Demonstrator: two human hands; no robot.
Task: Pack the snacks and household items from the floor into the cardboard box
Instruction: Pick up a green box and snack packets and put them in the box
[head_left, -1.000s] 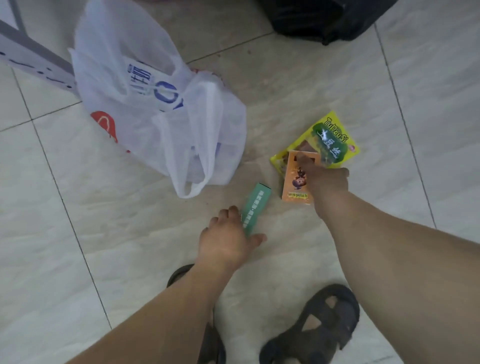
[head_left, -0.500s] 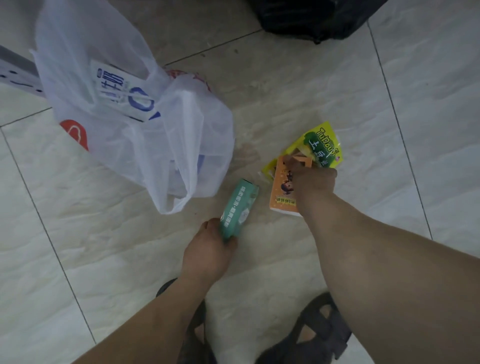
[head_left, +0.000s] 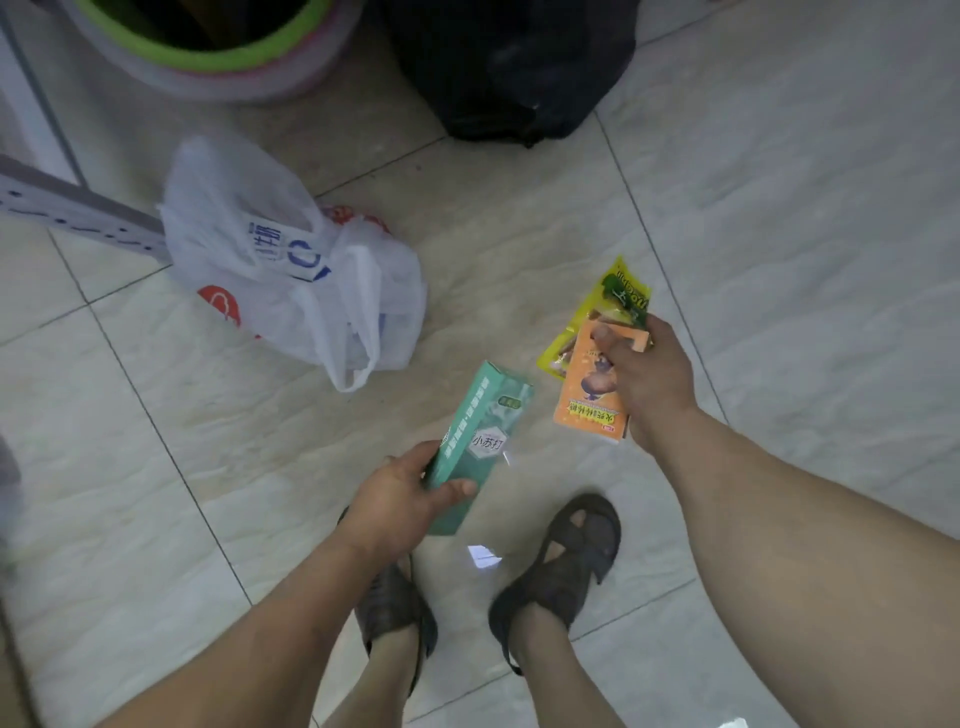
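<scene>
My left hand (head_left: 400, 501) grips the lower end of a long green box (head_left: 480, 441), held up off the tiled floor and tilted up to the right. My right hand (head_left: 647, 379) pinches two snack packets together: an orange packet (head_left: 587, 400) in front and a yellow-green packet (head_left: 618, 296) behind it, both lifted above the floor. A white plastic bag (head_left: 291, 275) with blue and red print lies on the tiles to the upper left. No cardboard box is in view.
A black bag (head_left: 514, 67) sits at the top centre and a green-rimmed basin (head_left: 218, 52) at the top left. A white power strip (head_left: 67, 208) lies at the left edge. My two sandalled feet (head_left: 561, 561) stand below my hands.
Both hands have lifted their items off the floor and drawn them toward me. The view has pulled back and up, revealing the basin and more of the black bag.
</scene>
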